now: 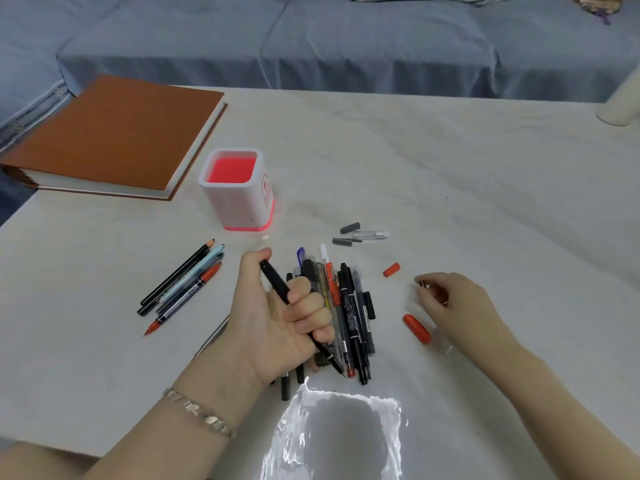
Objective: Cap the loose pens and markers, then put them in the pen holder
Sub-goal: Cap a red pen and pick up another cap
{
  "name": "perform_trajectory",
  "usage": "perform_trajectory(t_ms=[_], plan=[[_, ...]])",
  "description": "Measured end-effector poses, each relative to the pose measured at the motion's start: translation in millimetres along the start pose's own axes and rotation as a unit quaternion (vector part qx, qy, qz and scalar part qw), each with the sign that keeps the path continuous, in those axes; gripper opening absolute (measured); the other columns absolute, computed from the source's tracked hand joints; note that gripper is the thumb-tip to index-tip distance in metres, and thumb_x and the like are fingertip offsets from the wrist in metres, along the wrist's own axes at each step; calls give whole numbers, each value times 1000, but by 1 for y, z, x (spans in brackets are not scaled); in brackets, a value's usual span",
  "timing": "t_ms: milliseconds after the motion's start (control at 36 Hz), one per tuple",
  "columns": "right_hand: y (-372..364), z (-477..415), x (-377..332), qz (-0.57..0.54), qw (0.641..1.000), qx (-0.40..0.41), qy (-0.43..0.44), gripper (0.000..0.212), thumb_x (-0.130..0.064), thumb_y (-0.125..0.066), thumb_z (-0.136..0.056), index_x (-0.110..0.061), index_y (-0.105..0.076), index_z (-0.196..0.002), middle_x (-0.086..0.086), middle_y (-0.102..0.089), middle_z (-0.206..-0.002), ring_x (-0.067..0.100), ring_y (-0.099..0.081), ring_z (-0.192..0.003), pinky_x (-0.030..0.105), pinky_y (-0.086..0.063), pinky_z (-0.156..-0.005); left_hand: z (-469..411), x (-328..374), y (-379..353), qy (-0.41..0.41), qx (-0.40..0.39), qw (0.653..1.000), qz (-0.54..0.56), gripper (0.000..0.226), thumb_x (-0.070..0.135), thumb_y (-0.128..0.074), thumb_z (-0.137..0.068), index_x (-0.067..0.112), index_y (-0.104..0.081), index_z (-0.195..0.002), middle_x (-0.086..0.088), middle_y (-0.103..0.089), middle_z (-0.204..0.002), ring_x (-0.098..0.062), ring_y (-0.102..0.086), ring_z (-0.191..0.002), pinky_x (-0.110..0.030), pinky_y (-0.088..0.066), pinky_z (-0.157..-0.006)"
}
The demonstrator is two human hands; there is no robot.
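My left hand (277, 320) grips a black pen (275, 278) in a fist, its uncapped tip pointing down toward me. Beneath and right of that hand lies a heap of pens and markers (349, 306). My right hand (450, 303) hovers over the table to the right with curled fingertips; what they pinch is too small to tell. A long red cap (416, 328) lies beside it and a short red cap (391, 269) further back. The white pen holder (239, 199) with a red inside stands upright behind the heap. Grey caps (349, 227) and a clear tube (370, 234) lie nearby.
Several pens and pencils (183, 285) lie in a row left of my left hand. A brown book (114, 136) sits at the table's back left. A clear plastic bag (339, 434) lies at the near edge. A white cylinder (620, 105) stands at the far right.
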State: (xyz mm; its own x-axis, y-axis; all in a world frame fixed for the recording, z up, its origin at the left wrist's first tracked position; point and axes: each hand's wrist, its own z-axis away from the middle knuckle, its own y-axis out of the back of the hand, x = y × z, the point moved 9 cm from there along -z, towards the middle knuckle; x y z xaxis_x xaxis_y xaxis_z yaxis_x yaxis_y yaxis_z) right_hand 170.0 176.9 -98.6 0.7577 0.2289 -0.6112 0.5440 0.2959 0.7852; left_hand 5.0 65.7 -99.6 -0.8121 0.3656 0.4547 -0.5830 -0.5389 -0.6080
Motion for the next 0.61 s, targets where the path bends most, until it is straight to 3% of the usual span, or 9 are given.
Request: perform_trajectory(t_ms=[83,194,278,417,611], plan=[[0,12,-15,-106,994,-9,15,12,-9,-58,-85,-19,-65,-85,-4,-57,-71,2,-52,-64,7,-38,-62,-1,5,-3,-19,-18,999,44,57,59,-32,-74,13,-34,-40,1,-19,-38,-14,-19,-37,-23,-28,-43],[-2,29,-22,-261,965,-26,-27,17,-6,-67,-78,-21,-64,-70,-5,-59,-50,1,-54,-48,8,-42,-56,-6,19,5,-99,6,978,182,54,52,-33,-82,13,-41,-47,3,-24,-43,-12,-24,-37,-25,-28,-49],[0,40,-25,-338,939,-13,-54,14,-3,-72,-73,-16,-67,-70,4,-68,-55,1,-61,-51,4,-44,-56,-8,31,18,-160,23,951,263,48,41,-31,-90,14,-38,-51,4,-28,-45,-11,-28,-38,-24,-27,-55],[-6,55,-32,-421,903,-5,-82,15,6,-73,-68,-9,-71,-71,-7,-72,-63,-1,-65,-59,3,-46,-57,-1,35,25,-189,10,940,283,54,31,-28,-96,14,-39,-45,4,-34,-46,-10,-34,-38,-21,-29,-59],[-4,58,-45,-429,900,17,-75,19,5,-74,-67,-13,-72,-68,-10,-70,-57,-3,-62,-51,2,-44,-54,7,33,21,-195,-1,940,278,52,31,-28,-95,14,-38,-47,4,-35,-48,-11,-35,-40,-23,-31,-58]])
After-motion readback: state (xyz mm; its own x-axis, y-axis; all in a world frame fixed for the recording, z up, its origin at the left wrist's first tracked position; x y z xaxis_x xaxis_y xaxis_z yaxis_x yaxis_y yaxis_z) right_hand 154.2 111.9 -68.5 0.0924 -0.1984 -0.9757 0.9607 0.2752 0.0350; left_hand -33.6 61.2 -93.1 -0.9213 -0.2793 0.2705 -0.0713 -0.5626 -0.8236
